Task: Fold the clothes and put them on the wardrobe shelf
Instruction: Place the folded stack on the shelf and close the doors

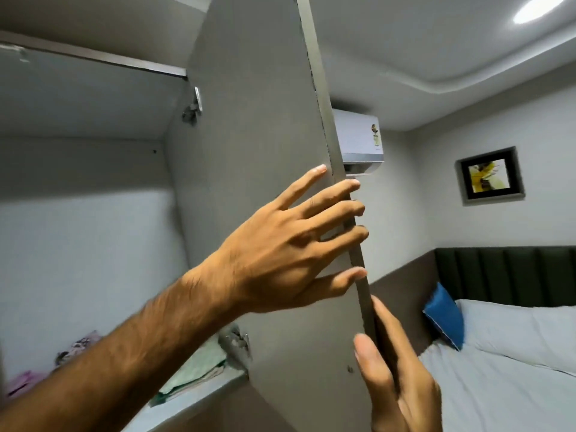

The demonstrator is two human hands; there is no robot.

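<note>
Grey bedroom, wardrobe door ajar, folded clothes on wardrobe shelf front edge, partly hidden by forearm; left hand grip spread over door edge; right hand pinching same edge, cut off below

You are looking at a plain grey wardrobe door in the middle of the frame. At lower left, folded clothes are showing pale mint green, a pink and dark floral print, and solid pink. At lower right, white bedding is lying beside a bright blue pillow, under a dark green ribbed headboard. A black-framed picture is showing yellow.
</note>
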